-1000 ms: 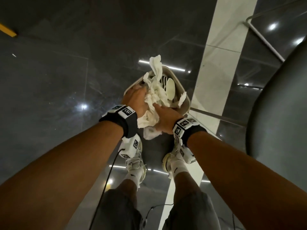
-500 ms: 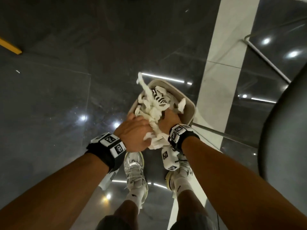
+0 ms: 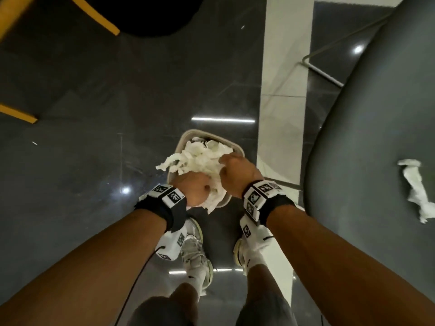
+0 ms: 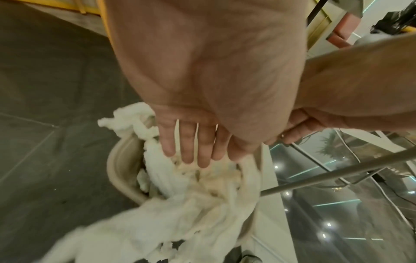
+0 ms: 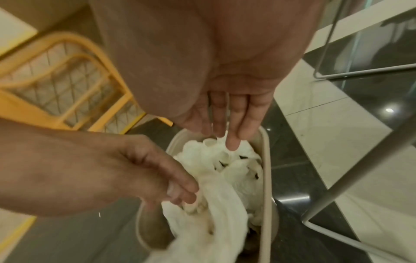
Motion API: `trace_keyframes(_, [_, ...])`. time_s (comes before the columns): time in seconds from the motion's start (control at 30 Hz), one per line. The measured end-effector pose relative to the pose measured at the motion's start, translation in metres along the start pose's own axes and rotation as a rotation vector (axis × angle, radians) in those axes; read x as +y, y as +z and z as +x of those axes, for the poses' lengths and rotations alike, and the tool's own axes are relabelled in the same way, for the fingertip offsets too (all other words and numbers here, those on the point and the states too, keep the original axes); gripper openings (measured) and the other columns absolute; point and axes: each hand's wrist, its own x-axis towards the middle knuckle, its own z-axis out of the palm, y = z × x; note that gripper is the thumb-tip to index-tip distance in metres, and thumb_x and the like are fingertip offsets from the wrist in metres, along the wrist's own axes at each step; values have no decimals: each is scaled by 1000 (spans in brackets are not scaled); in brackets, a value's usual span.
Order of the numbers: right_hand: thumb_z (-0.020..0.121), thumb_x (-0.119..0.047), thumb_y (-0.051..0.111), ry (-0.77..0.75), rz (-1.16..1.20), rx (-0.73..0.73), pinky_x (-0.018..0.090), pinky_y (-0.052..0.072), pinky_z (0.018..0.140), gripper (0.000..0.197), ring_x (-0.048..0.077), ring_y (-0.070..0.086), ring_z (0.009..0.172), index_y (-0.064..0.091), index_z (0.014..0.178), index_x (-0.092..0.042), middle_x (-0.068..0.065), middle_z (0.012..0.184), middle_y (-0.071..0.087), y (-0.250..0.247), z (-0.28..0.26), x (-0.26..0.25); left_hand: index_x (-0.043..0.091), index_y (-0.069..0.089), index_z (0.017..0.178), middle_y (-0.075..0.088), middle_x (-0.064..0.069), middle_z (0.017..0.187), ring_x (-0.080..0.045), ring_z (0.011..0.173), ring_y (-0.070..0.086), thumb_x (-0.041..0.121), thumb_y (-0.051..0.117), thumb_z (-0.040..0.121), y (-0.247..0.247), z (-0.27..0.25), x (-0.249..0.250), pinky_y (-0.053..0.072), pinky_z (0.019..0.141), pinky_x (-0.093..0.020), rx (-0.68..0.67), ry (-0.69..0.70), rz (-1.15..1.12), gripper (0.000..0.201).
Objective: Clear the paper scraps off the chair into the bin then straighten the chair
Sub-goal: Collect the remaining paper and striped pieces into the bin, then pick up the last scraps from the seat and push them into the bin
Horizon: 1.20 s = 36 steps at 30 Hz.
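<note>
A beige bin [image 3: 186, 137] stands on the dark floor in front of my feet, heaped with white paper scraps [image 3: 200, 158], some hanging over its near rim. My left hand [image 3: 195, 189] presses on the heap's near side with straight fingers [image 4: 191, 147]. My right hand [image 3: 235, 170] is over the right side, its straight fingers [image 5: 231, 124] touching the paper [image 5: 225, 178]. Neither hand grips anything. The grey chair seat [image 3: 376, 137] fills the right edge, with one crumpled scrap [image 3: 416, 187] lying on it.
The chair's thin metal frame [image 3: 329, 50] runs along the floor close to the bin's right side. A yellow-legged chair [image 3: 94, 15] with a dark seat stands at the top left. A white floor stripe [image 3: 282, 90] passes behind the bin. My shoes [image 3: 195, 250] are just short of the bin.
Both hands have gone down from holding a paper bundle over the bin to pressing it in with straight fingers. The view now takes in the chair seat and its scrap.
</note>
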Motion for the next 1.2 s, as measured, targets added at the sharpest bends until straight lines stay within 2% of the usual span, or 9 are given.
trace_keyframes(0.2, [97,-19,49,-80,285,148,31,53,91,30,25,67,106,64,123,-19,5,117,71,-81,-78,21,19,68,119,72,-5,116,-26,107,67,21,50,98,-94,-36,66,55,91,-41,294,-32,-184,28])
trace_keyframes(0.33, [98,-19,49,-23,401,298,35,55,91,28,22,68,100,65,120,-19,3,112,72,-138,-121,56,22,67,115,73,-5,111,-25,102,68,21,49,97,-147,-28,134,56,90,-40,351,47,-216,26])
trace_keyframes(0.5, [85,-24,48,151,299,656,37,49,95,35,32,58,107,70,111,-15,11,118,60,-180,-169,145,18,63,122,67,-4,118,-30,111,59,16,57,89,-166,-3,249,50,98,-45,441,336,-63,34])
trace_keyframes(0.63, [79,-19,54,378,289,846,49,47,98,37,36,52,113,68,113,-14,13,123,56,-191,-204,229,32,50,141,47,-3,141,-27,131,41,32,64,84,-136,14,340,37,107,-42,311,624,234,59])
trace_keyframes(0.7, [80,-23,59,472,264,836,54,45,100,45,37,45,124,62,124,-18,12,137,48,-199,-213,261,41,47,143,38,-4,150,-28,137,33,33,65,84,-113,24,371,36,110,-46,168,707,384,62])
trace_keyframes(0.8, [75,-41,74,516,253,676,60,36,107,79,35,23,145,40,146,-34,6,160,20,-212,-215,295,39,64,124,42,-2,147,-29,128,38,31,65,87,-91,44,392,41,101,-43,85,764,559,38])
trace_keyframes(0.93, [63,-49,87,427,221,355,61,31,115,120,39,1,152,7,154,-48,-6,165,-15,-218,-208,326,17,69,101,64,-6,111,-32,104,56,12,53,93,-91,69,404,45,89,-40,146,698,213,18])
trace_keyframes(1.07, [77,-32,79,374,163,419,48,34,117,94,38,21,143,24,152,-40,6,161,6,-204,-208,334,12,62,98,63,-11,99,-34,93,59,11,36,86,-117,85,430,48,83,-45,342,550,-63,29])
trace_keyframes(1.2, [81,-5,66,324,233,535,41,38,114,70,34,35,130,44,143,-31,9,153,22,-200,-205,336,8,58,99,55,-14,102,-32,95,53,25,36,93,-155,106,493,46,84,-48,544,573,-13,28])
